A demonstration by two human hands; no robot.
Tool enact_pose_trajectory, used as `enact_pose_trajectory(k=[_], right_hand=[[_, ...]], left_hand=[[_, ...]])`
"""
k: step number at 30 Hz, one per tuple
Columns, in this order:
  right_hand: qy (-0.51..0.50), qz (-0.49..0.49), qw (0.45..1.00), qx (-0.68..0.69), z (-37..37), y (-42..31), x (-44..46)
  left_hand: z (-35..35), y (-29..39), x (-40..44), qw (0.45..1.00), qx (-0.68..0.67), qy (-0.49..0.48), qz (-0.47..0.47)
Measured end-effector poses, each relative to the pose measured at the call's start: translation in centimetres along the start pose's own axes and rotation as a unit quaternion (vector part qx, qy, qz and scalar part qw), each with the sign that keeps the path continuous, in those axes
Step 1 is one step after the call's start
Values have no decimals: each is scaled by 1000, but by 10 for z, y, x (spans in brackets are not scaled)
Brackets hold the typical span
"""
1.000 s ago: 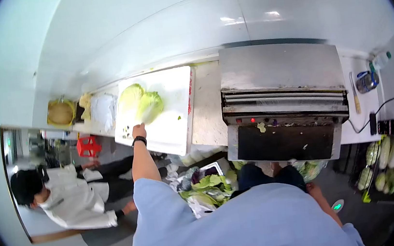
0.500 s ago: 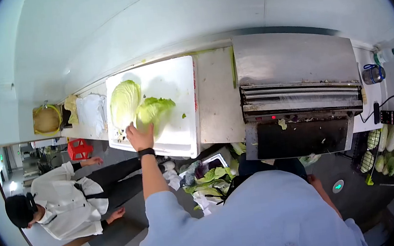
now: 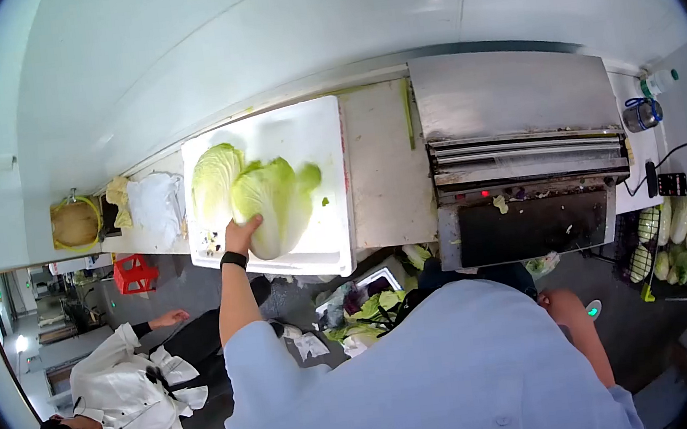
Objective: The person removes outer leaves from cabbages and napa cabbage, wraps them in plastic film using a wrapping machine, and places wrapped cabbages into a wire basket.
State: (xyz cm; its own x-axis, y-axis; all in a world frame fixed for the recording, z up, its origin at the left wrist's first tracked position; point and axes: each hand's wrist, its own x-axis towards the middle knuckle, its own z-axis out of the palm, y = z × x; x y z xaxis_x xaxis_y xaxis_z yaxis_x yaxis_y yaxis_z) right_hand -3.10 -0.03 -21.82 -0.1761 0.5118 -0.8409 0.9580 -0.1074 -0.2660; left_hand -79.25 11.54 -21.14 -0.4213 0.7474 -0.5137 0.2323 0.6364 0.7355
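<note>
In the head view, a white foam box (image 3: 328, 131) stands on the counter with two Chinese cabbages in it. My left hand (image 3: 241, 234) grips the near side of one Chinese cabbage (image 3: 264, 202), thumb over its outer leaves; its other fingers are largely hidden. The other Chinese cabbage (image 3: 216, 171) lies to its left, touching or nearly so. Small dark bits and leaf scraps are scattered on the box floor. Down by my side, below the counter, is my right hand (image 3: 547, 301), away from the cabbages, its fingers mostly hidden.
Right of the box stands a metal wrapping machine (image 3: 517, 97) with a black plate (image 3: 531, 229). Cabbage trimmings (image 3: 375, 306) lie below the counter. A crate of cabbages (image 3: 677, 242) sits at right. Another person (image 3: 138, 386) stands at left near a red stool (image 3: 135, 274).
My left hand has closed on the right-hand cabbage, which now shows its broad side and covers more of the box. The other person has moved lower in view.
</note>
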Motion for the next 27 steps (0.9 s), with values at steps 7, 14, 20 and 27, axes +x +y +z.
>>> enact_pose_trajectory(k=[7,14,20,27], right_hand=[[-14,-338,849,407,-99,-191,29],[288,-417,744,435,-133,-244,32],[365,-342,794,346,-166,-177,21],[550,-448,703,45,-199,-85,-20]], left_hand=[[107,58,-89,876,-439,-187,71],[298,136,-169,845,-456,-273,59],[383,173,-198,808,-516,-280,54],[445,233,-230,804,-563,-184,47]])
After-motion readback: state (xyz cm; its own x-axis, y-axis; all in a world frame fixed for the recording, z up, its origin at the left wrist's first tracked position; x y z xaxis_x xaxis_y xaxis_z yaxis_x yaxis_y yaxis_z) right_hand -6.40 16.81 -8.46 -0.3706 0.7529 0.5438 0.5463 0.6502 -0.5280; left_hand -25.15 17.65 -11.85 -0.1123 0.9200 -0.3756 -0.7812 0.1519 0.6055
